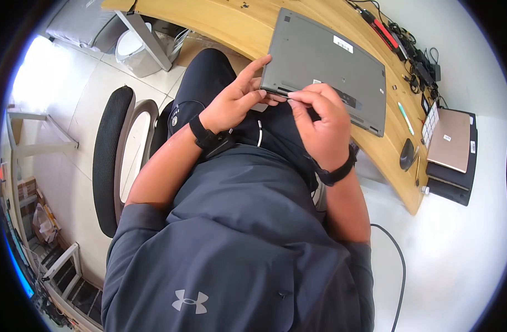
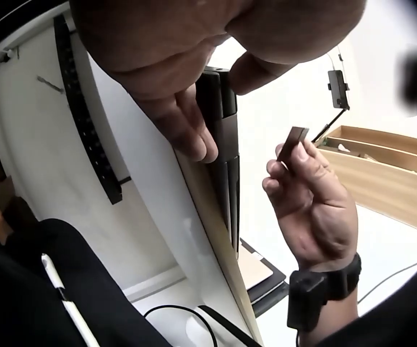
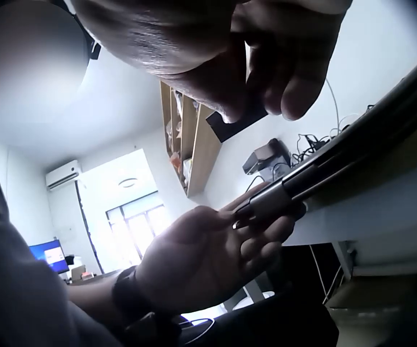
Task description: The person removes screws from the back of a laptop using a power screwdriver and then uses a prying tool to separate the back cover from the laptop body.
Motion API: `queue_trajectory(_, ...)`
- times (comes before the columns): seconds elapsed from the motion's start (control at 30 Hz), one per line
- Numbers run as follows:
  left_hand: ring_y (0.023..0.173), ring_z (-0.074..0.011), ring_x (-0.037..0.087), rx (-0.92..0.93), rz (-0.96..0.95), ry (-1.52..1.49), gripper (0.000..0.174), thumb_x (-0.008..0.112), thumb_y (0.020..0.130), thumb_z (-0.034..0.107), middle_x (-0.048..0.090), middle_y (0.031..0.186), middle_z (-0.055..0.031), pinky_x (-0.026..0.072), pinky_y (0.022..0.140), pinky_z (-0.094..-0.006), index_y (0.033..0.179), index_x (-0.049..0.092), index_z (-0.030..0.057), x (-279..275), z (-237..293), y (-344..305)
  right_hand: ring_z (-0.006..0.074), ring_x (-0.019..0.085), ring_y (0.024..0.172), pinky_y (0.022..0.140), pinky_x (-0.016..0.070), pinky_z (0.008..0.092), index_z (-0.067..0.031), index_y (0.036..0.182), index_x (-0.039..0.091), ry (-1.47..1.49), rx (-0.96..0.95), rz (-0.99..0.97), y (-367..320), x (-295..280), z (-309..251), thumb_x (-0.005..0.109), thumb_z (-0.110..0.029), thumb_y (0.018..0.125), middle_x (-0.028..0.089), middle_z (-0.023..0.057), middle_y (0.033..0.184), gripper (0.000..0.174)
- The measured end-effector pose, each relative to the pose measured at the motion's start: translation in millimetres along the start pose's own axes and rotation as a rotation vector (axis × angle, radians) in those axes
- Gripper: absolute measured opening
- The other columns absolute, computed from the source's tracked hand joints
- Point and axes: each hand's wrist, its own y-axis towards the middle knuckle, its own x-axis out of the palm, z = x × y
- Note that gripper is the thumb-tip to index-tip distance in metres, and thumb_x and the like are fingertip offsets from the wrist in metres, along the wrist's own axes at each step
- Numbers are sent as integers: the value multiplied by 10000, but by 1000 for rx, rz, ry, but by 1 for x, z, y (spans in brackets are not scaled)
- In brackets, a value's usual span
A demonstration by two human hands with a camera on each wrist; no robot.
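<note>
A grey laptop [image 1: 320, 63] lies with its underside up, its near left corner jutting past the desk edge. My left hand [image 1: 231, 108] grips that corner, thumb on one side and fingers around the other; the left wrist view shows the laptop's hinge edge [image 2: 226, 137] between thumb and fingers. My right hand [image 1: 326, 127] is beside the hinge edge, pinching a small, flat dark piece [image 2: 293, 143] between thumb and fingers. In the left wrist view this piece is apart from the laptop. The right wrist view also shows the dark piece [image 3: 237, 124] below the fingers.
On the wooden desk [image 1: 231, 30], cables [image 1: 422, 72], a green-and-white pen [image 1: 405, 118], a black mouse [image 1: 407, 154] and a stack with a rose-gold notebook-like item [image 1: 450, 141] lie to the right. An office chair [image 1: 114, 160] and a white bin [image 1: 136, 52] stand at left.
</note>
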Motion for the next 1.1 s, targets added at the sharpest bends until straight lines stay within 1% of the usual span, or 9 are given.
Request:
queue_trajectory(0.03,1139,-202,613,0,11,-6,636,395,1017,9,592,1281,-152,478,1000,-331,1588,119,55,-1,0,-1,269,610,720,619,481,348,-37,935,685,-45,-63,-7,2,7,4,718,33,803,630,91,885,153)
queue_trajectory(0.07,1100,-190,620,-9,19,51,635,396,1018,-4,596,1260,-146,483,984,-322,1588,122,63,-2,-1,-2,269,610,720,619,481,348,-37,935,685,-43,-62,-20,1,11,7,718,33,803,630,91,885,153)
queue_trajectory(0.1,1060,-178,627,-17,26,108,635,397,1019,-17,600,1238,-140,488,968,-314,1588,126,70,-3,-2,-3,266,609,718,618,482,350,-42,946,682,-79,-106,-28,0,15,12,719,37,796,628,86,881,174)
queue_trajectory(0.17,1046,-169,619,9,41,76,641,402,1017,-22,600,1234,-131,485,969,-309,1588,125,69,-1,-6,-2,255,607,718,619,483,351,-58,962,677,-158,-178,-27,0,20,17,729,44,761,620,69,872,231)
queue_trajectory(0.27,1045,-158,603,44,58,25,652,410,1012,-34,599,1234,-124,482,972,-303,1588,123,68,4,-8,-1,251,610,729,626,490,350,-55,965,681,-224,-232,-26,0,23,18,735,50,736,616,62,874,258)
queue_trajectory(0.53,1085,-144,576,21,67,3,669,414,1001,-56,593,1260,-145,467,976,-288,1590,120,59,4,-8,-1,245,623,750,642,511,354,-46,976,699,-275,-290,-16,-2,28,25,751,63,685,616,59,882,315)
queue_trajectory(0.83,1044,-118,566,40,80,34,656,415,995,-59,607,1217,-112,463,944,-264,1584,141,35,4,-11,-2,247,630,762,652,522,343,-26,977,704,-285,-331,-10,-3,27,27,754,73,657,610,66,883,339)
queue_trajectory(0.9,1228,-183,544,0,89,26,652,377,986,-79,559,1348,-159,398,1082,-317,1582,130,18,6,-7,-2,246,628,761,651,521,344,-27,979,705,-276,-342,0,-3,27,28,752,75,653,609,66,882,345)
queue_trajectory(1.1,1213,-178,545,12,107,-13,639,383,995,-61,564,1329,-150,402,1079,-326,1584,151,29,9,-6,-2,236,620,746,642,517,341,-6,958,701,-285,-360,14,-3,29,26,756,40,667,602,64,867,300)
